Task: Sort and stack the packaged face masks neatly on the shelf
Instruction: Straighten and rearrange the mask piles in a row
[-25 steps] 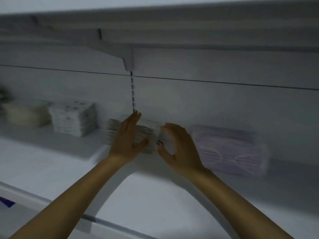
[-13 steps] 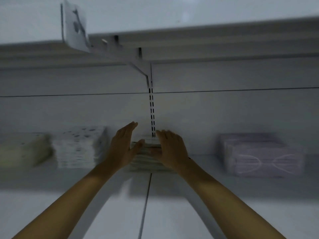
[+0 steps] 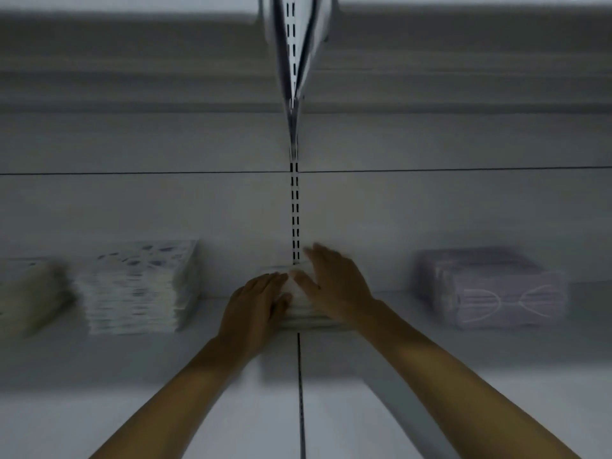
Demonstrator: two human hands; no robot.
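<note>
Forearms reach in over the white shelf (image 3: 414,412), one on each side of the seam (image 3: 300,392) that runs forward from below the slotted upright (image 3: 294,210). The left hand (image 3: 253,304) lies against the left side of the middle stack of packaged masks (image 3: 303,318), and the right hand (image 3: 336,288) rests on its top and right side. Each grip is wide, with fingers straight rather than curled, though motion blur softens them. This stack sits at the foot of the upright. Left of the upright stands a speckled white stack (image 3: 139,286), and farther left a blurred cream stack (image 3: 29,299). Well to the right of the upright lies a lilac mask stack (image 3: 490,293). Above, a bracket (image 3: 293,44) on the upright carries the upper shelf (image 3: 132,61).
</note>
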